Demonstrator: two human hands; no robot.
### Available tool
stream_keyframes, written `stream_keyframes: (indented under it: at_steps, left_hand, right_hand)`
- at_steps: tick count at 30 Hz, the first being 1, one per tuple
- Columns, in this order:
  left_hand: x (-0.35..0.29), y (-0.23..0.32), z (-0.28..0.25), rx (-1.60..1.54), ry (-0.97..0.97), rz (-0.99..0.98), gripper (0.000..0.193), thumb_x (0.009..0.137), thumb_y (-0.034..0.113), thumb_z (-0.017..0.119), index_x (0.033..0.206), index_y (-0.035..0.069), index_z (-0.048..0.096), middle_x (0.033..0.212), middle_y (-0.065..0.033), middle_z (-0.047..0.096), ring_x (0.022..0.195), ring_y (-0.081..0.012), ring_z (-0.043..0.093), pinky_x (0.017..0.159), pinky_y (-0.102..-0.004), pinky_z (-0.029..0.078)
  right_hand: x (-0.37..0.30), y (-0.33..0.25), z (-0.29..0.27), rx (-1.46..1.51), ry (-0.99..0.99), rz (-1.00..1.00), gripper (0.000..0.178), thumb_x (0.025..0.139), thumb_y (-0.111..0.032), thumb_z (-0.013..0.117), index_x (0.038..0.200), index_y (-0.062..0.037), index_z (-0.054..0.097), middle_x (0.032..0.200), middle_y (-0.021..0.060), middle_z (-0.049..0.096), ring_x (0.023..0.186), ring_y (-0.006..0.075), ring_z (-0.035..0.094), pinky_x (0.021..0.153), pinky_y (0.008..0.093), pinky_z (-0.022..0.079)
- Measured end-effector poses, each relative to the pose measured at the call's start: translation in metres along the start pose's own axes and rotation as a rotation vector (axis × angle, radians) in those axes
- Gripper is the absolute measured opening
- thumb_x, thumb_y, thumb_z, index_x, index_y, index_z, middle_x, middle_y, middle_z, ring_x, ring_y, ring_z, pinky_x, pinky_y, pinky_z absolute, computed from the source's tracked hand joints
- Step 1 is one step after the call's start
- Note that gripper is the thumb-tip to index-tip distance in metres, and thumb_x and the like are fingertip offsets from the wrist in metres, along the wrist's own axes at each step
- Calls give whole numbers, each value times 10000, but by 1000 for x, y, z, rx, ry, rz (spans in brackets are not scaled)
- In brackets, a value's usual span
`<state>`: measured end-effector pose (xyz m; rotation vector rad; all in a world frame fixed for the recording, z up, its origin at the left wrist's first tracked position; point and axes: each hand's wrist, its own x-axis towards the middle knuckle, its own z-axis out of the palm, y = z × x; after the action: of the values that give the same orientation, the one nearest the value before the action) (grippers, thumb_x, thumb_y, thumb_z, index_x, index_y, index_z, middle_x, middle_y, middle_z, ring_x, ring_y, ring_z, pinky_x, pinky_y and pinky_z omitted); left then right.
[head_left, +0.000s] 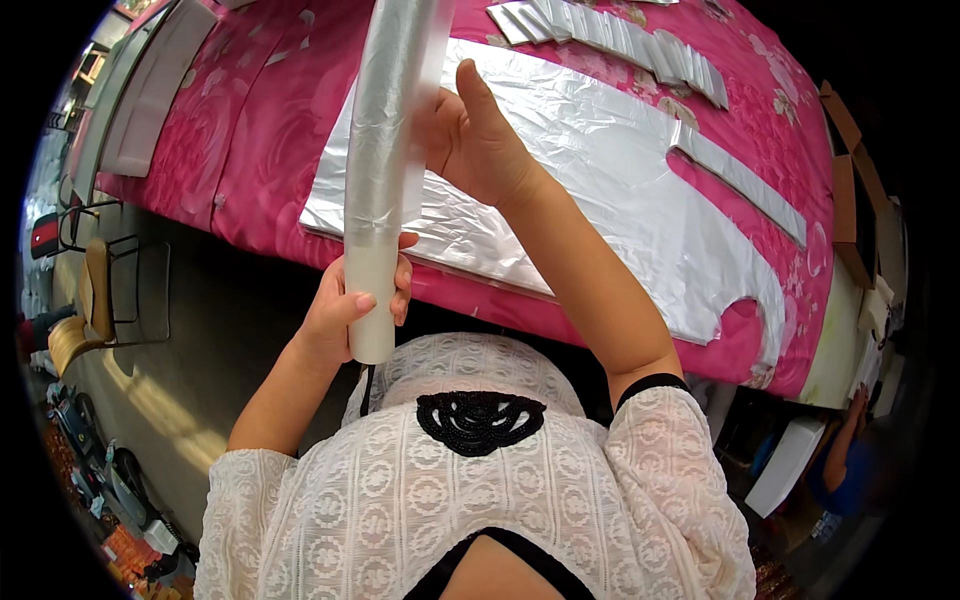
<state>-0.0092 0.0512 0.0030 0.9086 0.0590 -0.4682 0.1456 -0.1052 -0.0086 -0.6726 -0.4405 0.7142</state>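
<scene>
A long roll of clear plastic film stands almost upright in front of me, its top running out of the picture. My left hand is wrapped round its pale lower end, thumb in front. Against the roll's right side is my right hand, its thumb stretched up and its fingers spread, partly hidden behind the see-through film edge. Beyond the roll, a flat stack of silvery-white plastic vest bags covers much of the table, with a curved cut-out at its right end. A narrow folded strip of the same plastic rests beside the stack.
Pink flowered cloth covers the table. Folded silvery packets lie in a row at the far side. A pale panel stands at far left. A chair is on the floor at left; cardboard boxes and another person's arm are at right.
</scene>
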Motion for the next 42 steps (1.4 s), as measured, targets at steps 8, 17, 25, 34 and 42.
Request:
stream_keyframes:
  at_steps: [8, 17, 25, 34, 42]
  left_hand:
    - [6, -13, 21, 341, 196, 54, 563, 738, 139, 705, 1220, -22, 460, 887, -44, 567, 727, -105, 558, 641, -248, 478]
    - [15, -27, 35, 391, 248, 54, 348, 737, 117, 735, 1003, 22, 532, 871, -45, 592, 708, -105, 567, 636, -259, 488]
    - [20, -27, 48, 276, -38, -8, 504, 727, 252, 757, 1073, 2, 489, 876, -75, 591, 721, -126, 587, 648, -284, 517]
    - [25, -41, 45, 113, 4, -201, 894, 543, 718, 714, 1042, -1, 527, 843, -77, 608, 710, -159, 630, 622, -312, 537]
    - [39, -66, 21, -360, -371, -280, 873, 672, 756, 562, 1160, 34, 515, 949, -88, 621, 789, -181, 628, 636, -325, 523]
  right_hand:
    - [-55, -10, 23, -448, 273, 133, 461, 648, -232, 840, 931, -4, 554, 781, 62, 583, 695, 130, 578, 559, 240, 473]
    - [-103, -4, 13, -274, 314, 141, 551, 700, -117, 785, 1151, 0, 492, 682, -9, 542, 597, 65, 485, 552, 201, 392]
    - [-118, -3, 3, -186, 153, 105, 389, 725, -89, 764, 1082, -5, 634, 755, -12, 613, 673, 51, 523, 637, 221, 440]
    - [-127, -10, 15, -91, 146, -4, 305, 767, -102, 726, 1043, -3, 644, 883, 59, 667, 837, 115, 619, 795, 276, 489]
    - [-129, -31, 40, -240, 246, 145, 320, 753, -210, 765, 971, -8, 646, 766, 4, 610, 734, 77, 575, 682, 220, 462]
